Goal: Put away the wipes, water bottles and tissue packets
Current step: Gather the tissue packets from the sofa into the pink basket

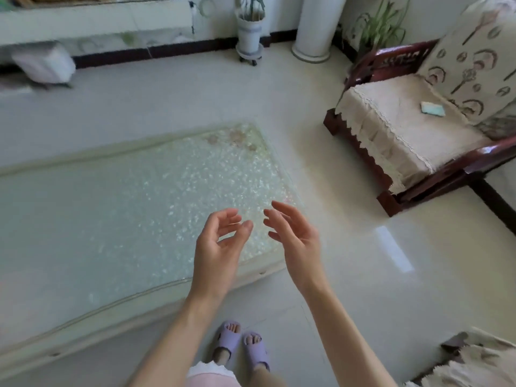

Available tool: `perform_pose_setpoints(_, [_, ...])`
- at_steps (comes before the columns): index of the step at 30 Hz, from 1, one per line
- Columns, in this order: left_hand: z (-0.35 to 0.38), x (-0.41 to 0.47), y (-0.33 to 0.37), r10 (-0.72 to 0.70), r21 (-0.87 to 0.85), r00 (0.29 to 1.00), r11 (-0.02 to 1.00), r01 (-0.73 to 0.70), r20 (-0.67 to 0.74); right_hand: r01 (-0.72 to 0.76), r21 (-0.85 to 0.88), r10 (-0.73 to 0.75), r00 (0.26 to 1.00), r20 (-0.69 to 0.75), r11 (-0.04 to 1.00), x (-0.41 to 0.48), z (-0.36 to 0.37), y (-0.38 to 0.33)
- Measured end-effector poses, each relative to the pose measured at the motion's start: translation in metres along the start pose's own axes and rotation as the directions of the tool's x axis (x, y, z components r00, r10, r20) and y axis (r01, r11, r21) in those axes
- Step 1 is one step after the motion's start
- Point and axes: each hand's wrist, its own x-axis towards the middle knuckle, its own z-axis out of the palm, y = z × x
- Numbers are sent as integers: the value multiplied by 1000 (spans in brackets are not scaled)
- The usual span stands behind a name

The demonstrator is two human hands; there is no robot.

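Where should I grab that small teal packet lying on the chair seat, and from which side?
Take the teal packet across its two long edges, coming down from above. It lies flat on the chair's lace-covered cushion, so only the top and thin edges are exposed, and the soft cover should let fingertips tuck under. Both the left hand and right hand are empty.

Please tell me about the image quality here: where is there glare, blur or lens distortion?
Head view: a bright glare patch lies on the glossy floor to the right of the hands; the glass table sparkles with many small reflections; the white bag and shelf at upper left are smeared and blurred; the wide-angle lens bows the table's near edge; both the left hand and right hand are fairly sharp, open and empty.
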Motion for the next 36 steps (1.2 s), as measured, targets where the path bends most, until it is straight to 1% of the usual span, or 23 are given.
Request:
perform_pose_setpoints(2, [-25, -10, 1, 26, -2, 990, 1000, -26, -139, 0, -31, 4, 992, 128, 1000, -1, 25, -3])
perform_pose_setpoints(3, [-32, -14, 1, 28, 5, 984, 1000, -28, -177, 5, -44, 2, 987, 161, 999, -1, 32, -2])
perform_pose_setpoints(6, [-79, -37, -3, 42, -9, 923, 999, -49, -381, 17, -107, 22, 936, 353, 994, -11, 79, 3])
perform_pose_setpoints(7, [-88, -42, -4, 37, -12, 910, 999, -46, -413, 23, -123, 26, 922, 385, 992, -14, 87, 5])
perform_pose_setpoints(9, [-126, -61, -6, 34, -26, 838, 998, -57, -544, 49, -164, 44, 852, 521, 985, -31, 129, 10])
perform_pose_setpoints(12, [-175, -81, -10, 41, -31, 733, 996, -85, -679, 99, -209, 67, 743, 665, 973, -57, 184, 16])
perform_pose_setpoints(14, [-205, -93, -13, 31, -47, 669, 994, -98, -742, 117, -218, 82, 681, 728, 969, -74, 219, 20])
perform_pose_setpoints(15, [-215, -97, -14, 19, -56, 653, 994, -94, -757, 121, -225, 90, 664, 743, 967, -80, 229, 21])
perform_pose_setpoints(16, [-240, -105, -15, 24, -57, 614, 992, -111, -789, 133, -225, 93, 630, 771, 965, -92, 256, 24])
perform_pose_setpoints(17, [-251, -109, -16, 9, -71, 597, 992, -109, -802, 140, -239, 105, 614, 782, 961, -99, 266, 26])
perform_pose_setpoints(18, [-277, -115, -18, 13, -70, 564, 990, -126, -826, 156, -243, 109, 584, 804, 958, -112, 294, 30])
perform_pose_setpoints(21, [-338, -127, -22, -15, -97, 495, 985, -141, -869, 189, -251, 119, 524, 844, 949, -142, 354, 39])
perform_pose_setpoints(24, [-397, -134, -29, -42, -108, 487, 988, -108, -873, 175, -269, 148, 506, 850, 947, -166, 409, 51])
perform_pose_setpoints(25, [-420, -137, -34, -56, -120, 482, 987, -102, -874, 155, -286, 173, 505, 845, 946, -174, 431, 58])
perform_pose_setpoints(26, [-423, -137, -33, -69, -129, 486, 987, -91, -871, 148, -291, 180, 507, 843, 945, -174, 433, 59])
perform_pose_setpoints(27, [-452, -139, -40, -77, -132, 481, 988, -82, -874, 128, -298, 195, 508, 839, 946, -182, 459, 69])
perform_pose_setpoints(28, [-465, -139, -43, -94, -137, 479, 989, -56, -873, 118, -310, 208, 518, 830, 943, -185, 471, 76])
perform_pose_setpoints(29, [-477, -138, -46, -96, -142, 479, 988, -59, -873, 104, -312, 215, 524, 824, 944, -188, 482, 81])
perform_pose_setpoints(33, [-529, -128, -69, -186, -209, 438, 978, -3, -880, 70, -364, 271, 544, 794, 929, -189, 528, 112])
perform_pose_setpoints(36, [-551, -117, -89, -254, -258, 412, 965, 46, -875, 68, -426, 324, 548, 772, 902, -181, 549, 135])
